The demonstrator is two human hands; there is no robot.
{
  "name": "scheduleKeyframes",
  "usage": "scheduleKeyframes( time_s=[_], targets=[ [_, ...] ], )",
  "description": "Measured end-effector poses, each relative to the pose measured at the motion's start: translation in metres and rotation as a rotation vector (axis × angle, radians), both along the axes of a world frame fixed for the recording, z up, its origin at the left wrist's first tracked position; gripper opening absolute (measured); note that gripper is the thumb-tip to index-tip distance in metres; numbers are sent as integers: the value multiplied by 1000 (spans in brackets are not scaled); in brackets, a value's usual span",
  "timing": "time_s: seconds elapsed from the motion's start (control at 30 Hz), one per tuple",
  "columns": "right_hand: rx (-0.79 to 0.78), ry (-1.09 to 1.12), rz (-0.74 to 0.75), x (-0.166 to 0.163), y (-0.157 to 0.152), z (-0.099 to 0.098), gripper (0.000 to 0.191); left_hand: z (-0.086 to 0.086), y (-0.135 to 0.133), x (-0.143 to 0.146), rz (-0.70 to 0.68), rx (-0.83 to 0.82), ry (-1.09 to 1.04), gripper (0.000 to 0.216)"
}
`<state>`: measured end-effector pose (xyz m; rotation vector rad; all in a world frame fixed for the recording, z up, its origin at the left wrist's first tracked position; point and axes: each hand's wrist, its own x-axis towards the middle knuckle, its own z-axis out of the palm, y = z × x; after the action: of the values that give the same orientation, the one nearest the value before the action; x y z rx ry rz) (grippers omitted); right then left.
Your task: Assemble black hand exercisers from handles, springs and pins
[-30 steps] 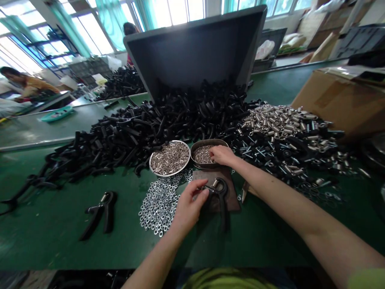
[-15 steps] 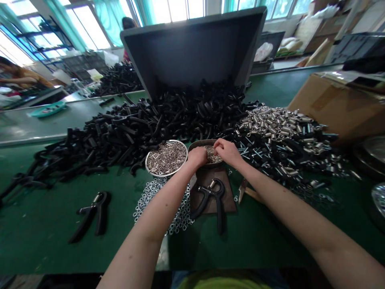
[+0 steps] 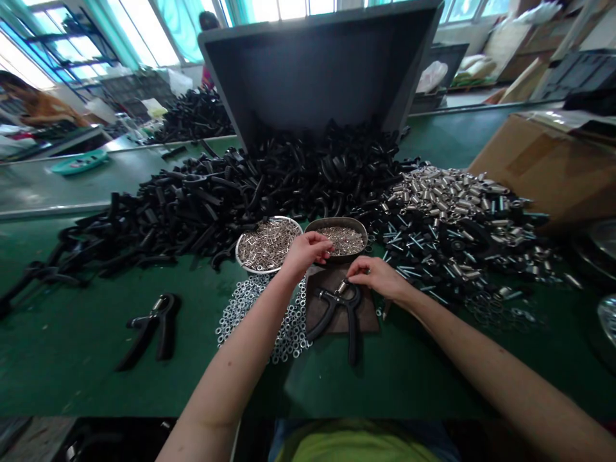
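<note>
A black hand grip exerciser (image 3: 353, 330) with a small metal spring lies on a dark square plate (image 3: 368, 312) in front of me. My right hand (image 3: 378, 277) is at its top end, thumb and fingers pinched beside the spring; whatever they hold is too small to make out. My left hand (image 3: 308, 251) hovers at the front edge of a metal tin (image 3: 364, 230) of tiny metal parts, its fingers curled together. What it holds, if anything, is hidden. Left of it stands a white-rimmed bowl (image 3: 237, 253) of small metal pins, with many loose nuts (image 3: 240, 308) before it.
Another hand grip exerciser (image 3: 163, 327) lies at left. Black handles (image 3: 192, 205) spill from a tipped grey bin (image 3: 317, 77). Springs (image 3: 443, 192) and bolts (image 3: 409, 247) are heaped at right, near a cardboard box (image 3: 543, 160). A person (image 3: 38, 106) sits at far left.
Both hands have come out of the metal tin. The right has moved down to the top of the exerciser; the left has drawn back slightly toward the tin's front edge.
</note>
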<state>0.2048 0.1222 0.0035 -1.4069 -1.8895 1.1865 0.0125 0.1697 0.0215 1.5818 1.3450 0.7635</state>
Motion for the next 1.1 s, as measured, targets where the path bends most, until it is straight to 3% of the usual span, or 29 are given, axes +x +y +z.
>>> scheduleKeyframes(
  time_s=[0.1, 0.2, 0.37, 0.63, 0.77, 1.1],
  targets=[
    [34, -50, 22, -2, 3, -6, 9, -4, -27, -17, 44, -246, -432, 18],
    [67, -113, 48, -2, 6, -9, 9, -10, -52, -30, 71, -367, -563, 23],
    [121, -262, 90, -6, 7, -3, 7, -15, -77, -33, 27, -319, -400, 21],
    [146, -528, 99, -20, 7, 11, 6, -19, -84, -7, -153, 184, 142, 2],
    [182, -560, 116, -21, 2, 12, 6, -25, -85, -1, -171, 198, 202, 4],
    [227, -518, 82, -16, -6, 0, 5, -32, -81, 2, -208, 108, 86, 5]
  ],
)
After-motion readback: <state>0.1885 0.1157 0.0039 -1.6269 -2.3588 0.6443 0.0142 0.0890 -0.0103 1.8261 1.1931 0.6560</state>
